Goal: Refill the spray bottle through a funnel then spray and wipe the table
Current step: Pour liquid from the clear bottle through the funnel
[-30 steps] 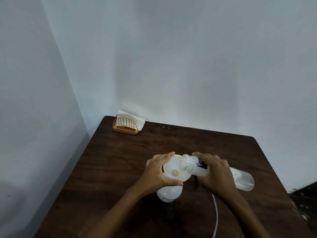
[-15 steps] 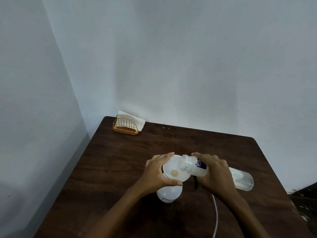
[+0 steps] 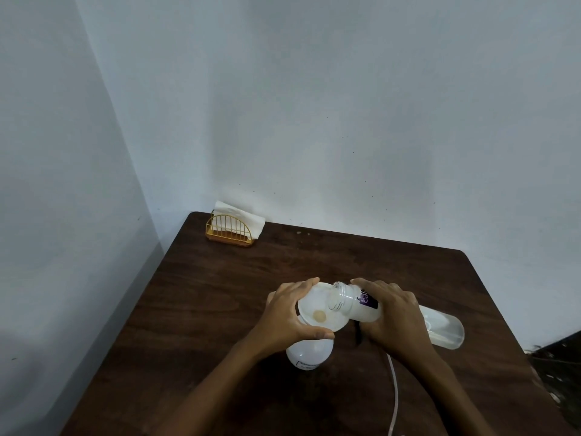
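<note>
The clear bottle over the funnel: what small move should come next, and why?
Probably tip the clear bottle a little further. The right hand holds it almost flat, mouth over the funnel, which the left hand steadies on the white spray bottle; liquid remains near its base.

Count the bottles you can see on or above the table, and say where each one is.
2. The white spray bottle stands under the funnel, steadied by the left hand. The clear bottle is tilted over the funnel in the right hand. None seems hidden.
</note>
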